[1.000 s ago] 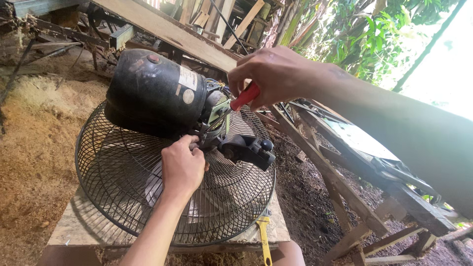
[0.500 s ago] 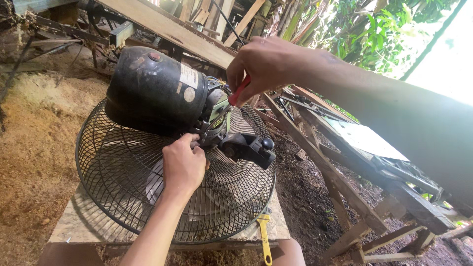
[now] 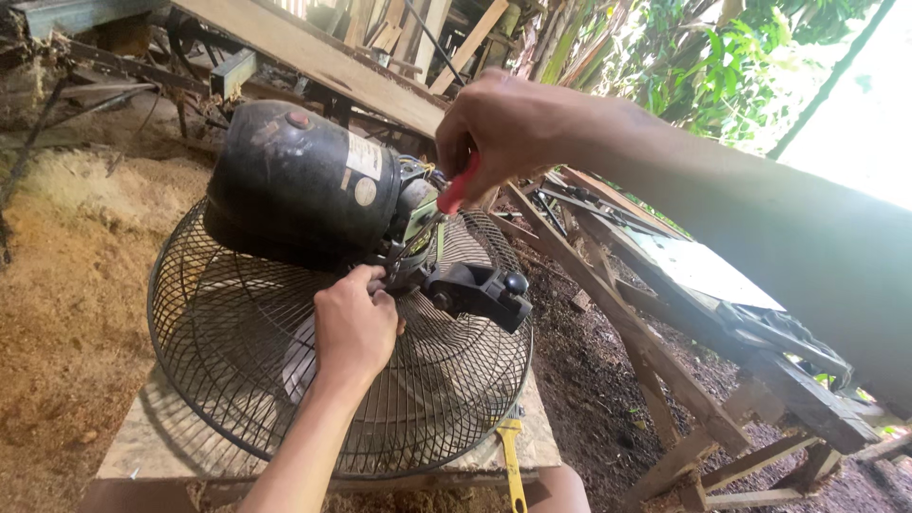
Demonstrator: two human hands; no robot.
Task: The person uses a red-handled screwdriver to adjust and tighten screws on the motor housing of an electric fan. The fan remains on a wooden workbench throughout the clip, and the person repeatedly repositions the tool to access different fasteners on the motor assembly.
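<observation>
A black fan motor housing (image 3: 294, 180) lies on top of a round black wire fan guard (image 3: 218, 380), which rests face down on a wooden board (image 3: 142, 446). My right hand (image 3: 508, 128) grips a red-handled screwdriver (image 3: 456, 190) whose shaft points down into the exposed motor parts behind the housing. My left hand (image 3: 353, 328) rests on the guard and pinches a small part just under the motor. A black plastic mount bracket (image 3: 480, 293) sticks out to the right of my left hand.
A yellow-handled tool (image 3: 513, 465) lies at the board's near right edge. Sawdust (image 3: 66, 285) covers the ground to the left. Wooden planks and beams (image 3: 665, 323) run along the right and behind, with green foliage beyond.
My right hand has lifted the screwdriver handle slightly up and toward the right. My left hand stays at the same spot under the motor.
</observation>
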